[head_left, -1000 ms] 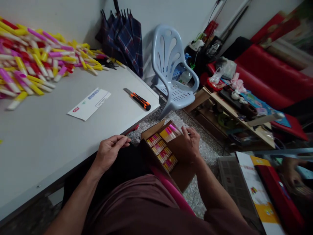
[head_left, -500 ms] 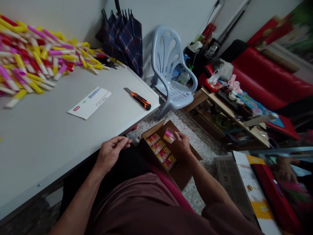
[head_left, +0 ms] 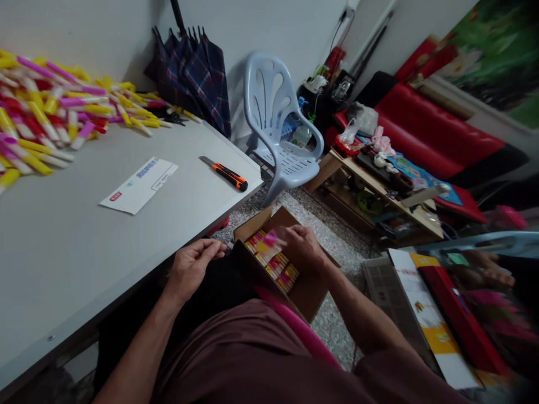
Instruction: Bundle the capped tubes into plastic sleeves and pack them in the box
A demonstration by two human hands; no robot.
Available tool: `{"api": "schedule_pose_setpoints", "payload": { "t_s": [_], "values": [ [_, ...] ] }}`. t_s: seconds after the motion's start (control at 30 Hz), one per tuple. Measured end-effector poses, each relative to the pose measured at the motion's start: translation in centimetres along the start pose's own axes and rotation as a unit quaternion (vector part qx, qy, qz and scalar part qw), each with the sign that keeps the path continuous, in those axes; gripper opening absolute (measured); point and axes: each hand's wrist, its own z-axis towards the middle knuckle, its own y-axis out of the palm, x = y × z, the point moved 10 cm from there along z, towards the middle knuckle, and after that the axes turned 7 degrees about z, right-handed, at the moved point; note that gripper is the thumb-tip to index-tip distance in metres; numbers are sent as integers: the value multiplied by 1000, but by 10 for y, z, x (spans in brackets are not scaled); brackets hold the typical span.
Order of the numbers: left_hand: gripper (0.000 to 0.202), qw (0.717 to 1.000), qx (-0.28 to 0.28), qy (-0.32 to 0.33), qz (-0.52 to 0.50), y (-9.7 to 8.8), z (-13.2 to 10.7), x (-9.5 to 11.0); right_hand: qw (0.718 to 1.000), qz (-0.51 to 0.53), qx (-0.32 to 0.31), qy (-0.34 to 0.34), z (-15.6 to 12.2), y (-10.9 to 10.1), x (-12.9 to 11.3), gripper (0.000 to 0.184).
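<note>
My right hand (head_left: pixel 302 244) is closed on one end of a small clear packet (head_left: pixel 269 241) with pink and yellow sticks in it. It holds the packet over an open cardboard box (head_left: pixel 310 292) on the floor. Inside the box, rows of similar yellow, pink and white packs (head_left: pixel 281 268) line the left side. My left hand (head_left: pixel 194 266) is at the table's front edge, left of the box, thumb and forefinger pinched together. Whether anything is between those fingertips I cannot make out.
The grey table (head_left: pixel 126 252) bears a heap of coloured tubes (head_left: pixel 50 106), a printed envelope (head_left: pixel 138 185) and a box cutter (head_left: pixel 225 174) with its blade out. A plastic chair (head_left: pixel 280 129) and a low cluttered table (head_left: pixel 379 185) stand beyond. At right, another person's hand (head_left: pixel 490 269) shows.
My right hand has moved left with the packet, which now hangs over the packed rows. My left hand stays pinched near the table edge. The camera view has shifted slightly right.
</note>
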Motion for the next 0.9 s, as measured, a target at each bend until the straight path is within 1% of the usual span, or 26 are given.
{"api": "schedule_pose_setpoints", "payload": {
  "t_s": [0.07, 0.1, 0.17, 0.23, 0.37, 0.43, 0.47, 0.5, 0.57, 0.6, 0.63, 0.67, 0.77, 0.83, 0.9],
  "values": [
    [39, 1000, -13, 3, 9, 5, -1, 1, 1000, 7, -27, 15, -2, 7, 13, 42],
    [39, 1000, -18, 5, 13, 7, 0, 1, 999, 8, -28, 18, -2, 7, 14, 42],
    [40, 1000, -23, 14, 15, 13, 3, 5, 999, 2, -41, 25, -1, 5, 9, 40],
    [44, 999, -30, 37, 20, 23, 10, 14, 998, -9, -56, 20, -2, 3, -10, 38],
    [62, 992, -53, 103, 54, 49, 31, 47, 997, 5, -75, -17, -7, 7, -70, 38],
    [69, 987, -81, 122, 62, 63, 40, 64, 995, 35, -89, -23, -11, 12, -96, 39],
    [68, 985, -105, 127, 57, 71, 42, 71, 994, 57, -95, -23, -12, 15, -107, 40],
    [63, 981, -136, 127, 48, 78, 42, 78, 992, 82, -98, -23, -13, 18, -117, 40],
    [47, 973, -197, 117, 24, 90, 36, 87, 985, 135, -102, -22, -15, 24, -131, 39],
    [41, 970, -219, 105, 9, 93, 32, 88, 982, 159, -104, -20, -16, 28, -135, 39],
    [38, 969, -231, 88, -7, 94, 28, 86, 978, 181, -103, -15, -17, 32, -137, 39],
    [37, 971, -230, 67, -25, 92, 24, 82, 974, 203, -100, -6, -18, 36, -135, 39],
    [39, 978, -184, -12, -99, 81, 15, 54, 955, 272, -103, 53, -25, 53, -114, 38],
    [41, 979, -140, -51, -142, 74, 10, 33, 941, 291, -140, 105, -37, 70, -94, 43],
    [43, 979, -110, -73, -158, 72, 2, 17, 930, 268, -203, 148, -54, 88, -75, 46]
  ]
}}
